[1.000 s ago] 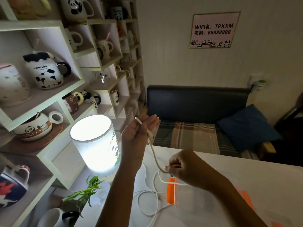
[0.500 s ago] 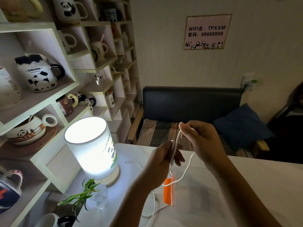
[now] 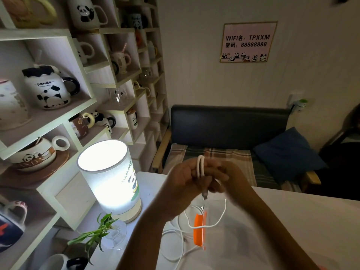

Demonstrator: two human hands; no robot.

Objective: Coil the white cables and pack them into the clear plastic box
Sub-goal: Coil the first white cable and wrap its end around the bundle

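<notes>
1. Coiling is under way: the left hand pinches a short doubled loop of white cable between thumb and fingers, raised above the table at its 12 o'clock edge.
2. The right hand is closed around the same strand just at 3 o'clock of the loop; motion blur hides its exact finger grip.
3. A free tail hangs from the hands, its plug dangling, and curves down over the clear plastic box with its orange latch.
4. More loose cable lies uncoiled on the table at 9 o'clock of the box.
5. Judged from this, only the first turns exist; nothing looks packed yet.
6. Count: two hands, one box, one lamp; whether the white strands are one cable or two, I cannot tell.
</notes>
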